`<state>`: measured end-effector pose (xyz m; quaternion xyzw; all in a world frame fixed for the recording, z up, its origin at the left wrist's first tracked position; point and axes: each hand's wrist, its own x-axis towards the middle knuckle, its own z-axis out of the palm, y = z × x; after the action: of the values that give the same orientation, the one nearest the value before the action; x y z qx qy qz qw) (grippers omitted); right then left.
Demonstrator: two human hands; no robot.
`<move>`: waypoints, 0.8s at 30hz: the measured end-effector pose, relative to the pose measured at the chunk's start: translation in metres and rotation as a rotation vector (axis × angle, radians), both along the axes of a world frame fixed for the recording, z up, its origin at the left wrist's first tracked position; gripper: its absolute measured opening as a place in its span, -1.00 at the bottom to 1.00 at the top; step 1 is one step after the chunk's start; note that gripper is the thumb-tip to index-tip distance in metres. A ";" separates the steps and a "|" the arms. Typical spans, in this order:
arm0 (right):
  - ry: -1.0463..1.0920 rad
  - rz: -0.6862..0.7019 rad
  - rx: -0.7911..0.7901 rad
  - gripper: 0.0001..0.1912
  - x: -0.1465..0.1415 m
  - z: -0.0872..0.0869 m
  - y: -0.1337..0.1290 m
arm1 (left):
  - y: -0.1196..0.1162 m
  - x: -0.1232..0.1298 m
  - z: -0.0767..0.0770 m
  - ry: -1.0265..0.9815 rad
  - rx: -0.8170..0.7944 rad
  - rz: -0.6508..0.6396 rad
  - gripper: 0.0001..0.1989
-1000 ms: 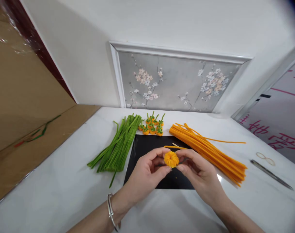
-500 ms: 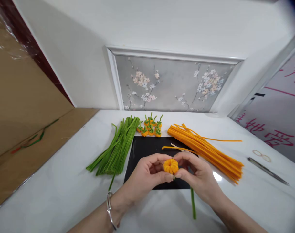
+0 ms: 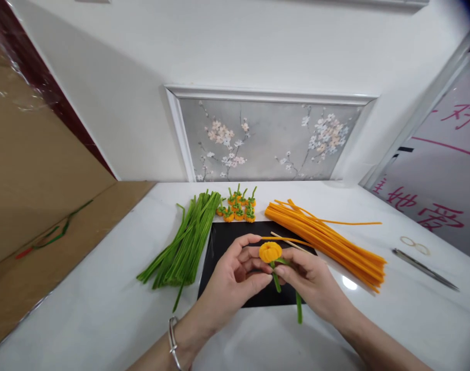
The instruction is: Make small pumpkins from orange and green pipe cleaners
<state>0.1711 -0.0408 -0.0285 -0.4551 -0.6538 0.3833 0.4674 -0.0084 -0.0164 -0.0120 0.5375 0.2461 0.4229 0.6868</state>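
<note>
Over a black mat [image 3: 229, 232], both hands hold a small orange pipe-cleaner pumpkin [image 3: 270, 252] with green pipe cleaner [image 3: 276, 282] at its underside. My left hand [image 3: 232, 275] curls around its left side, thumb and fingertips closed at its base, index finger raised. On the other side my right hand [image 3: 315, 275] pinches the green pipe cleaner just below the pumpkin; a long green end hangs beneath this hand. Some fingertips are hidden behind the pumpkin. Several finished small pumpkins [image 3: 238, 211] with green tops stand behind the mat.
A bundle of green pipe cleaners [image 3: 188, 242] lies left of the mat, an orange bundle [image 3: 327, 242] right of it. One loose orange strand and a thin stick [image 3: 289, 241] cross the mat. Tweezers [image 3: 425, 269] and rubber bands [image 3: 414, 245] lie far right. A wall stands behind.
The pumpkin has tipped from showing its round face to a side-on pose, with green pipe cleaner now visible under it. My left index finger has lifted off it; my right hand has shifted slightly lower.
</note>
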 end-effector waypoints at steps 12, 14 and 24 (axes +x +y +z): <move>0.017 -0.019 -0.080 -0.60 -0.011 -0.003 -0.001 | 0.006 -0.001 -0.011 0.202 0.136 0.192 -0.54; 0.051 -0.009 -0.136 -0.55 -0.011 0.000 -0.002 | 0.009 -0.003 -0.013 0.264 0.237 0.230 -0.60; 0.056 0.071 -0.277 -0.49 -0.010 0.001 -0.004 | 0.014 -0.007 -0.007 0.385 0.367 0.186 -0.79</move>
<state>0.1612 -0.0450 -0.0273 -0.4808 -0.5970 0.4989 0.4044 -0.0153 -0.0028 -0.0192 0.6985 0.3397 0.4118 0.4767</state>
